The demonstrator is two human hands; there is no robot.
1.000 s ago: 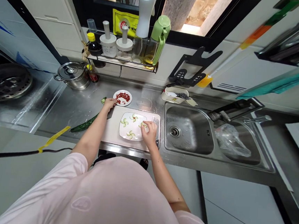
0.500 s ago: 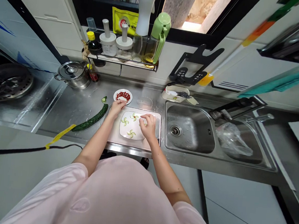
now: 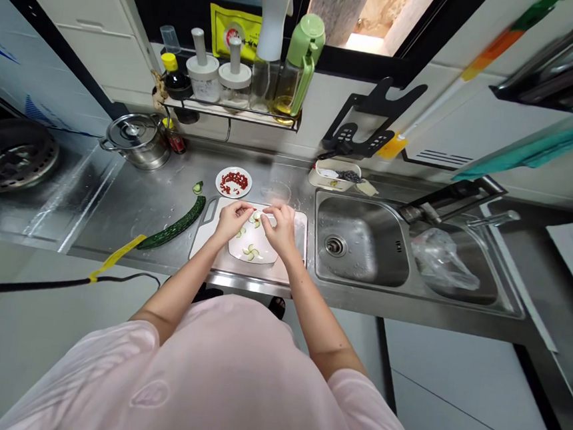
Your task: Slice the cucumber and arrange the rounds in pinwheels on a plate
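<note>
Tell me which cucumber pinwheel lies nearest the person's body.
The bottom pinwheel on the squarish plate; the others in view lie farther away.

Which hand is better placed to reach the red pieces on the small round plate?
Probably the left hand: the round plate lies just beyond it. The right hand is farther from those red pieces, over the right part of the rectangular plate.
</note>
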